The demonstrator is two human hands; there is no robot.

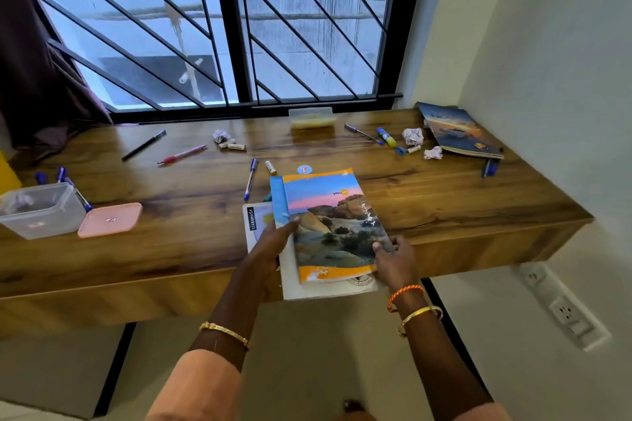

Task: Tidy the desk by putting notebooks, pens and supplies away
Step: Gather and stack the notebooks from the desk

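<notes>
At the desk's [444,202] front edge, both hands hold a stack of notebooks [328,225]. Left hand [273,246] grips the left side, thumb on the cover; right hand [393,260] pinches the lower right corner. Pens [250,179] lie scattered behind, near a clear box [41,212].

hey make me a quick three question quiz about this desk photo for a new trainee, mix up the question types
1. True or false: the pink lid is sealed on the clear container.
2. What do the left hand and right hand hold? A) glue stick B) notebook stack C) black pen
3. Where on the desk is the dark notebook?

Key: 1. False, it lies on the desk beside it. 2. B. 3. Far right corner, by the wall.
</notes>
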